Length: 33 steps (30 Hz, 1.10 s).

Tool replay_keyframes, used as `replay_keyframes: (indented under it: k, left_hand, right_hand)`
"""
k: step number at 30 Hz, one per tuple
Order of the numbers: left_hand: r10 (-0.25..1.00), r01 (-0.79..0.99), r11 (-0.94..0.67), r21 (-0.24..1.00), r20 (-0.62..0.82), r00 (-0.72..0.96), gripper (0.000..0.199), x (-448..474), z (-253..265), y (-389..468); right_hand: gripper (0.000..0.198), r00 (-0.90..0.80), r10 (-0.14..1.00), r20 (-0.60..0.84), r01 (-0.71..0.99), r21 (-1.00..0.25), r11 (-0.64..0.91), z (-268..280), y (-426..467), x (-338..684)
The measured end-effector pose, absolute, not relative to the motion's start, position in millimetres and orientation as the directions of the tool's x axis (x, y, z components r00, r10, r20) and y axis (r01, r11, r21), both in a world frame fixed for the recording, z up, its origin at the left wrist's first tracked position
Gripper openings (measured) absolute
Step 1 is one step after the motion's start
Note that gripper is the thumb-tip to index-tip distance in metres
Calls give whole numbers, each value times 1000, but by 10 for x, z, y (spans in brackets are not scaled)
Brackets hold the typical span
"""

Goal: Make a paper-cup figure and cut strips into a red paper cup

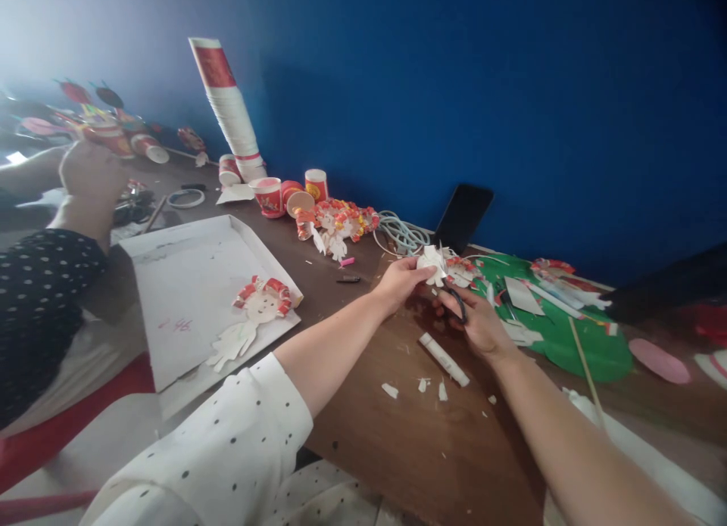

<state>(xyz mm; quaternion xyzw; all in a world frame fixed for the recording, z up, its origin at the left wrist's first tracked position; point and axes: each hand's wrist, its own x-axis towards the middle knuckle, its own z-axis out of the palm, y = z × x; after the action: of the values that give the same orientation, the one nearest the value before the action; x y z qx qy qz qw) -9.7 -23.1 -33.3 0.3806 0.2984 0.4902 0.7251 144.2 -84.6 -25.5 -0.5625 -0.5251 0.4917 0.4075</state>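
My left hand [402, 281] pinches a small white paper cutout [430, 264] with ragged edges, held just above the brown table. In my right hand [482, 325] is a pair of scissors [456, 305] with dark handles, its blades up against the cutout and partly hidden by it. A white tube [444, 359] lies on the table below my hands. Paper scraps [422, 385] are scattered around it. To the left, a paper doll [262, 310] with red-and-white curled trim rests on a white box lid [187, 284].
Along the blue wall stand a tall stack of paper cups [232, 117], red cups [268, 196], a coiled cable [403, 231] and a dark phone [464, 214]. Green sheet material [591, 344] lies at right. At left is another person's hand [94, 170].
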Motion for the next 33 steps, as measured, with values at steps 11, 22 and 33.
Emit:
replay_keyframes:
  k: [11,22,33]
  left_hand:
    - [936,-466,257,847,-97,340,22,-96,-297,-251]
    - [938,-446,252,859,-102,332,23,-99,-314,-240]
    - [938,-449,224,865,-66,341,26,-90,-384,-210]
  right_hand:
    - [41,0,996,-90,205,-975,-89,-238,-850,1414]
    - [39,-14,996,-93,201,-976,-88,-244,-852,1399]
    - [39,28,995,-92,215,-972,-96,-214,-872,1358]
